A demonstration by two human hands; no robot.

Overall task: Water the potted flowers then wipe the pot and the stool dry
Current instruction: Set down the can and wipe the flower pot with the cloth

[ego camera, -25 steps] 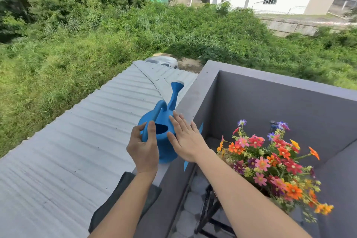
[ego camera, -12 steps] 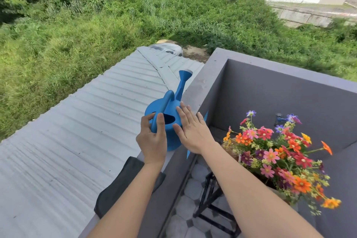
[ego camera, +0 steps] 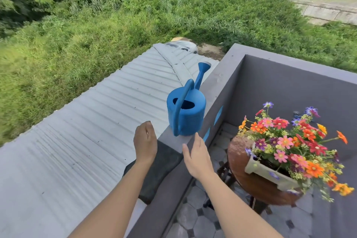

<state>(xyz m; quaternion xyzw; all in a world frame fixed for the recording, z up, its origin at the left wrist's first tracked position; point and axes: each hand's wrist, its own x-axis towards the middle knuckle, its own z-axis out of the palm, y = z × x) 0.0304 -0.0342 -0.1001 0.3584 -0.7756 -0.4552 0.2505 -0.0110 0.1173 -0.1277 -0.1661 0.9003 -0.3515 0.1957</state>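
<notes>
A grey ribbed roof [ego camera: 81, 141] was seen at the far left, below the parapet [ego camera: 214, 91], with a dark cloth [ego camera: 160, 170] draped over the parapet's top. The left hand [ego camera: 145, 141] was held just short of the can [ego camera: 186, 114], loosely curled, grasping nothing and apart from the handle. The can stood upright on the narrow parapet top, its handle arched toward the viewer and its spout raised away and slightly right, so that its long axis was laid along the parapet. The right hand [ego camera: 198, 157] was found just below and right of the can, fingers spread and released, nothing touched. Further right, inside the balcony, the pot [ego camera: 270, 176] with its flowers [ego camera: 295, 141] was set on a round stool [ego camera: 239, 160], the pot lying toward the stool's right side and the blooms spilling rightward. Whether watering had been done could not be told. The chief risk was judged to lie in the can's perch: a brush from either hand could tip it outward onto the roof or inward to the tiled floor [ego camera: 199, 220], since the ledge was barely wider than its base. The cloth, half hanging over the outer edge, was judged liable to slide off if tugged carelessly. The overhanging blooms could be crushed when the pot was wiped.
</notes>
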